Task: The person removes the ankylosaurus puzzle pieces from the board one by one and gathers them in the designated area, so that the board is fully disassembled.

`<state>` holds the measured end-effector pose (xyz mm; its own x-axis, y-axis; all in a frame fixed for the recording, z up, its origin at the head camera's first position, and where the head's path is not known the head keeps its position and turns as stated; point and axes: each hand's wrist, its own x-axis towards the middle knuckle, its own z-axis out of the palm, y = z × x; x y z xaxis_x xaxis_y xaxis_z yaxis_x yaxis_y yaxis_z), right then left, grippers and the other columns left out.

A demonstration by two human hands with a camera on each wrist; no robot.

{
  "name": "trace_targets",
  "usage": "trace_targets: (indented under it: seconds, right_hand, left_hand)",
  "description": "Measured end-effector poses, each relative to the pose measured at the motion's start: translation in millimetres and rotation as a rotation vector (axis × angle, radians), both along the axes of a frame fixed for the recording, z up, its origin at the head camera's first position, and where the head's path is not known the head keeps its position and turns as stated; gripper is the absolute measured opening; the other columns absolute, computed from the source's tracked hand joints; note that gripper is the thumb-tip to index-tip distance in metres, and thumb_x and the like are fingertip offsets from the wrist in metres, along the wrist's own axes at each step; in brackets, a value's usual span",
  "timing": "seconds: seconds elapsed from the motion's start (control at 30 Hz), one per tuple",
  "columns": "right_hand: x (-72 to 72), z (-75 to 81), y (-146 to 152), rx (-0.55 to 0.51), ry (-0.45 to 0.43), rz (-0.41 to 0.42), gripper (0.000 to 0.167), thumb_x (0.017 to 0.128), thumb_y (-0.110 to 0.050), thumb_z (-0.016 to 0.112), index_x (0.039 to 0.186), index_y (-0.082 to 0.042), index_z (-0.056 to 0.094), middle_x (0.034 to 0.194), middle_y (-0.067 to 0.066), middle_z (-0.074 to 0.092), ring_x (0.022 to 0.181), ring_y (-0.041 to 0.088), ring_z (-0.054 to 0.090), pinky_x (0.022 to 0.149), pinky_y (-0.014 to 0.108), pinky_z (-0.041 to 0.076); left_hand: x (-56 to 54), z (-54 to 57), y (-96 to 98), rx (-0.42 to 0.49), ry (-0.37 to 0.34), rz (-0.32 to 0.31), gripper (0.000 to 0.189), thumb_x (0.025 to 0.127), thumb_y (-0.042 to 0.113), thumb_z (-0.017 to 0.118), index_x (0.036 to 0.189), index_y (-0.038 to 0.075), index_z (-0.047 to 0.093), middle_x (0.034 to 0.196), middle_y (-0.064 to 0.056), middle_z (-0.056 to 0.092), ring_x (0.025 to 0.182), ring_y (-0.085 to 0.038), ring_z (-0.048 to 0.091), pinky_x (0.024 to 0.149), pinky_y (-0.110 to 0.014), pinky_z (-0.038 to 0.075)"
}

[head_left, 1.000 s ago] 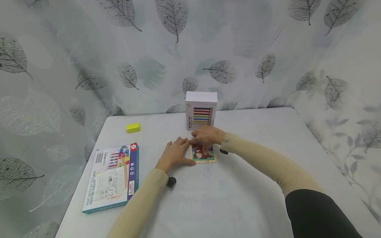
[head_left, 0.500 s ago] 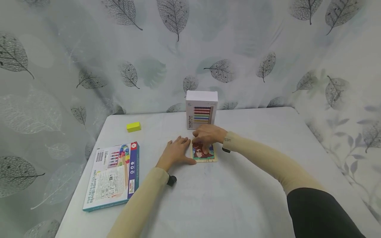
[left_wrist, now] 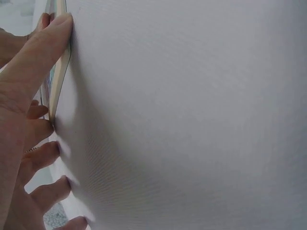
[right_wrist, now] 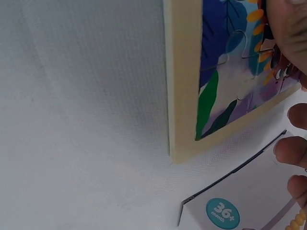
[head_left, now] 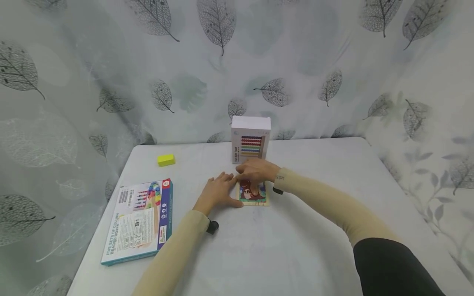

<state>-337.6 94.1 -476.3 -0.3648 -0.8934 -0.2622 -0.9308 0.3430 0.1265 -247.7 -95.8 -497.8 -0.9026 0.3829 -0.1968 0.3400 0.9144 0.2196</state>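
Observation:
A small jigsaw puzzle in a pale wooden frame lies flat on the white table. Its picture shows a brown animal, with blue and green leaf shapes around it. My left hand is spread along the left side of the puzzle, its thumb touching the frame's edge and its other fingertips resting on the table. From the far side my right hand reaches over the puzzle and rests its thumb on the picture. The right hand's other fingers lie beyond the frame, and the hand covers the upper part of the picture.
Just behind the puzzle stands a white box printed with rows of coloured beads. A flat box labelled for beaded column sets lies at the left. A yellow block sits at the back left. Leaf-patterned curtain hangs behind the table.
The hands and puzzle stay nearly where they were. The right hand shifts very slightly over the picture; the whole view also moves a little.

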Motion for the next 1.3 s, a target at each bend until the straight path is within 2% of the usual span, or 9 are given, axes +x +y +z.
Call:
trace_targets:
  seconds: [0.17,0.3,0.53,0.73,0.9,1.03,1.17,1.3]
  right_hand:
    - [0.3,-1.2,-0.5,0.008,0.014,-0.001,0.065,0.067,-0.06,0.082,0.121,-0.027,0.07,0.095,-0.004,0.046,0.08,0.012,0.043,0.073,0.03,0.04]
    - [0.4,-0.6,0.3,0.003,0.032,0.022,0.064,0.067,-0.063,0.081,0.119,-0.027,0.07,0.095,-0.003,0.046,0.079,0.012,0.043,0.074,0.031,0.041]
    - [0.3,-4.9,10.0,-0.065,0.003,0.001,0.06,0.065,-0.064,0.078,0.112,-0.026,0.074,0.094,-0.003,0.054,0.075,0.013,0.045,0.072,0.031,0.043]
    - [-2.8,-10.4,22.4,-0.132,0.006,0.0,0.07,0.067,-0.066,0.077,0.122,-0.024,0.072,0.098,-0.001,0.061,0.073,0.011,0.048,0.071,0.029,0.048]
    - [-3.1,-10.3,27.6,-0.127,-0.024,-0.014,0.074,0.07,-0.067,0.074,0.13,-0.025,0.068,0.103,0.001,0.061,0.075,0.012,0.049,0.075,0.032,0.049]
    - [1.4,-8.7,29.3,-0.108,-0.068,-0.056,0.074,0.077,-0.072,0.068,0.134,-0.025,0.066,0.105,0.001,0.061,0.076,0.012,0.049,0.07,0.029,0.046]
    - [5.8,-7.8,27.5,-0.108,-0.092,-0.087,0.073,0.084,-0.075,0.059,0.137,-0.026,0.064,0.105,0.002,0.057,0.075,0.012,0.045,0.064,0.025,0.037]
    - [7.5,-5.9,23.6,-0.12,-0.088,-0.084,0.072,0.085,-0.072,0.061,0.139,-0.026,0.062,0.101,0.002,0.052,0.073,0.012,0.042,0.062,0.025,0.033]
  left_hand:
    - [-0.1,-0.6,0.0,-0.03,-0.004,-0.009,0.102,0.073,0.072,0.074,0.156,0.025,0.038,0.162,-0.005,0.039,0.154,-0.033,0.029,0.12,-0.062,0.031]
    - [-1.0,0.0,-0.2,-0.045,-0.007,-0.02,0.102,0.074,0.073,0.073,0.157,0.027,0.036,0.163,-0.005,0.037,0.155,-0.032,0.028,0.12,-0.062,0.031]
    - [-1.8,-1.1,-0.3,-0.077,0.011,-0.041,0.102,0.073,0.076,0.07,0.156,0.026,0.037,0.163,-0.005,0.038,0.154,-0.033,0.03,0.119,-0.06,0.035]
    - [-3.1,-0.5,-0.1,-0.069,0.008,-0.032,0.102,0.073,0.075,0.072,0.156,0.025,0.038,0.163,-0.004,0.038,0.154,-0.033,0.03,0.119,-0.06,0.034]
    - [-4.5,-0.8,1.0,-0.071,0.002,-0.031,0.101,0.074,0.075,0.071,0.156,0.026,0.038,0.163,-0.003,0.037,0.155,-0.032,0.029,0.12,-0.059,0.033]
    - [-5.4,-0.4,2.5,-0.075,-0.002,-0.037,0.101,0.074,0.074,0.072,0.156,0.025,0.039,0.163,-0.004,0.038,0.154,-0.032,0.029,0.119,-0.059,0.034]
    - [-5.9,0.4,3.8,-0.076,0.017,-0.037,0.104,0.073,0.074,0.073,0.156,0.022,0.039,0.161,-0.006,0.04,0.152,-0.035,0.033,0.118,-0.059,0.035]
    - [-5.8,-0.3,4.4,-0.067,0.04,-0.037,0.107,0.071,0.076,0.073,0.157,0.024,0.036,0.159,-0.007,0.039,0.149,-0.036,0.036,0.114,-0.06,0.037]
